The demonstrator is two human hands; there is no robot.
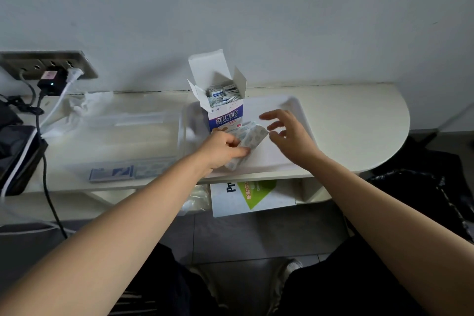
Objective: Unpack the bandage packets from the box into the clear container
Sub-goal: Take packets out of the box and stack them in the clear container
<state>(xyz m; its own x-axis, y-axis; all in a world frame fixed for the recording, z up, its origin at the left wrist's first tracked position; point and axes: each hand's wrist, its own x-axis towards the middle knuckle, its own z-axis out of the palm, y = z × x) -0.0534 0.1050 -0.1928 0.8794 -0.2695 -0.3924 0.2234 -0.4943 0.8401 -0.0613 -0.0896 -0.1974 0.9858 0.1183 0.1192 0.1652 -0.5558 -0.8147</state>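
there, packets (pixel 250 139) (fanned) in left hand (pixel 222 148)

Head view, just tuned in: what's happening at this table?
A person is unpacking bandages. The left hand grips a bundle of bandage packets low over the clear container, while the right hand hovers open beside them, holding nothing. The open box stands upright, apparently inside the container, with more packets in it.

At centre frame, an open box (pixel 225 117) full of bandage packets (pixel 223 96) stands upright in a clear container (pixel 295 104) on a pale table (pixel 359 120). Just below, the left hand (pixel 223 147) grips a bundle (pixel 252 136) of packets. The right hand (pixel 289 133) hovers beside it, fingers spread.
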